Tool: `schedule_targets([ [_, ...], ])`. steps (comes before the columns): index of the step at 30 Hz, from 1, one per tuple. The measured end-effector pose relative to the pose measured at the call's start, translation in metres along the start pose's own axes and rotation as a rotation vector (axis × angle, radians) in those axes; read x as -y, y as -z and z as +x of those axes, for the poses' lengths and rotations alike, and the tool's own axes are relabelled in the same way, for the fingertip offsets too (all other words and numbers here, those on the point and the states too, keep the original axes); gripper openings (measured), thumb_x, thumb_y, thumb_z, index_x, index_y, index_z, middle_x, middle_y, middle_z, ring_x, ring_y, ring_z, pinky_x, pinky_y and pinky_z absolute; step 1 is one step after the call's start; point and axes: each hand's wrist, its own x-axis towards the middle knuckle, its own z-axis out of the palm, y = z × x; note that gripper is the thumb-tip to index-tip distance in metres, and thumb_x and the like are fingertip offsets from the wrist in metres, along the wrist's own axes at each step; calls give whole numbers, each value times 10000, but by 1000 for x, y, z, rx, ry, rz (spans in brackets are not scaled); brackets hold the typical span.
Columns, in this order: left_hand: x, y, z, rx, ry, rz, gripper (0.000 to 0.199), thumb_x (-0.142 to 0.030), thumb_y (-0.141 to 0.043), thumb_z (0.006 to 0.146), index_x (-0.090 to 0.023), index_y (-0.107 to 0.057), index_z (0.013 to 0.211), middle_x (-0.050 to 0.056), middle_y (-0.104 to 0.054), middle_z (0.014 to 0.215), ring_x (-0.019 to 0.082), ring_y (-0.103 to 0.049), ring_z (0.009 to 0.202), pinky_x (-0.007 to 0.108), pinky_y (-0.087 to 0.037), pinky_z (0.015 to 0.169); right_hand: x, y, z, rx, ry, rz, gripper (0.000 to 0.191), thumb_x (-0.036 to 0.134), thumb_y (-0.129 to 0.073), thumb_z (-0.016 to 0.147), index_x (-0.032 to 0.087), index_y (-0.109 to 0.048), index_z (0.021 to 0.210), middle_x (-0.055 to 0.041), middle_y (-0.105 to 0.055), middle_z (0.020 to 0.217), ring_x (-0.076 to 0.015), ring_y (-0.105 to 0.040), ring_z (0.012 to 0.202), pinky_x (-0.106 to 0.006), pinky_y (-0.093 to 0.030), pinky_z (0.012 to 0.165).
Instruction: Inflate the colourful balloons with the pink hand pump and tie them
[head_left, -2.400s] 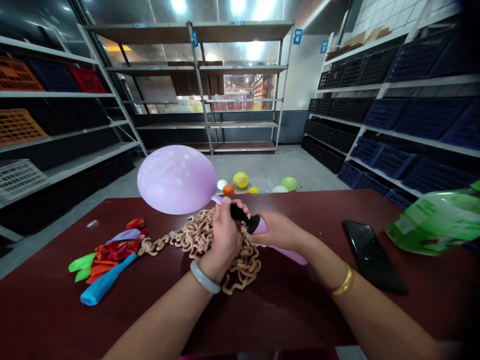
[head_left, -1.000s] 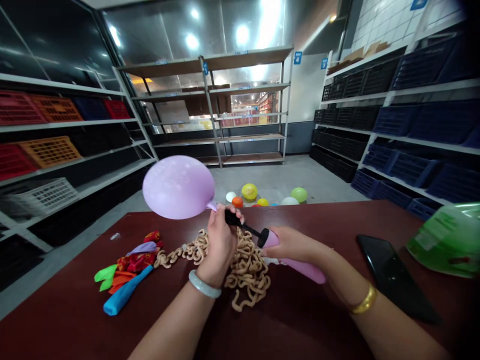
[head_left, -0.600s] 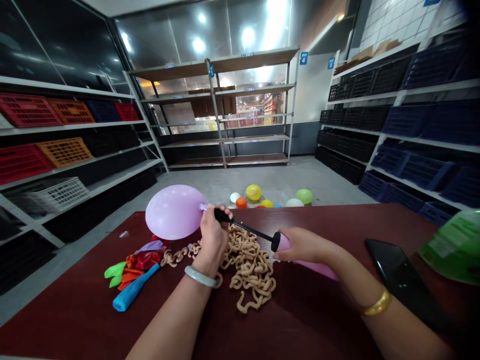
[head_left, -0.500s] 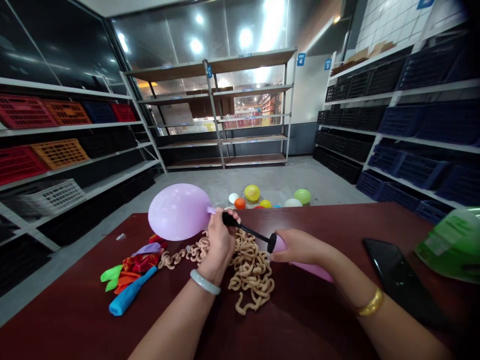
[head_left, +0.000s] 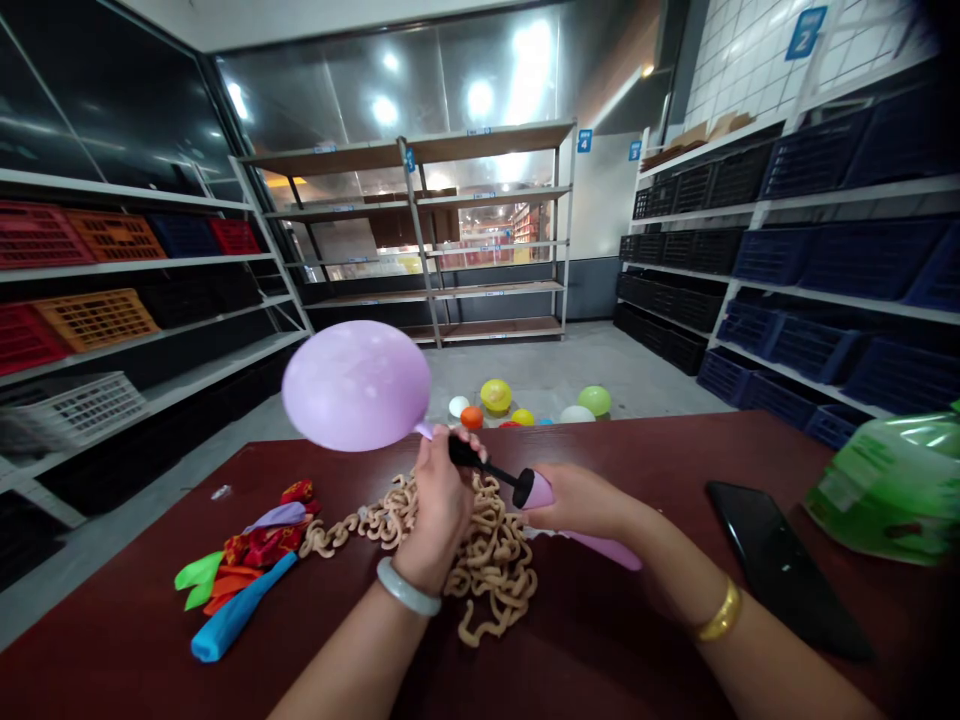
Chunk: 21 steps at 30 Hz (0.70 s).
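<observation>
My left hand (head_left: 442, 490) is closed round the black nozzle end of a hand pump (head_left: 465, 453), with the neck of an inflated purple balloon (head_left: 356, 385) at its fingertips. The balloon stands up and to the left of that hand. My right hand (head_left: 574, 500) grips the pink pump body (head_left: 538, 490), whose lower end shows beyond the palm. A black rod links the two parts. Under and between my hands lies a heap of beige curled pieces (head_left: 495, 560). Left of it are a blue deflated balloon (head_left: 241, 610) and other deflated balloons (head_left: 262, 545).
A black phone (head_left: 784, 565) and a green, partly clear bag (head_left: 889, 490) lie at the right of the dark red table (head_left: 615, 650). Beyond the far edge, several inflated balloons (head_left: 496, 396) rest on the floor. Shelves with crates (head_left: 862, 255) line both sides.
The purple balloon has tilted upward. My hands have come slightly closer together, and less of the pump's black rod shows. The camera view has shifted a little.
</observation>
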Motion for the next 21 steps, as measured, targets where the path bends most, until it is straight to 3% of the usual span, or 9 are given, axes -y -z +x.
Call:
schedule_targets([
  [5,-29,25,33,-82,-87,11,263,-268,-710,781,-202,-457,810,-27,-546,683,126,-561,614,253,-454,559,-9,8,-1,33,-30,-118,402,541,-739,732,221,-686,970,-59,-737,942,-252,-659,831,-288,-381,647],
  [9,-34,29,40,-82,-113,11,236,-252,-700,770,-198,-473,805,-25,-546,667,131,-559,609,249,-449,550,-11,11,-2,21,-48,-192,405,539,-730,731,222,-675,978,-59,-734,957,-252,-658,827,-285,-375,638],
  [16,-2,12,8,-47,-5,11,195,-294,-675,826,-192,-508,837,-6,-594,697,143,-588,621,280,-503,593,-1,6,-3,-6,-16,-247,462,626,-691,760,216,-649,970,-74,-741,959,-274,-673,829,-288,-365,624],
  [21,20,7,-12,22,93,92,211,-341,-699,834,-171,-578,863,24,-663,762,163,-649,697,315,-546,692,6,0,-6,-68,38,-189,554,585,-690,803,250,-593,1233,-67,-744,1078,-290,-697,934,-307,-440,705],
])
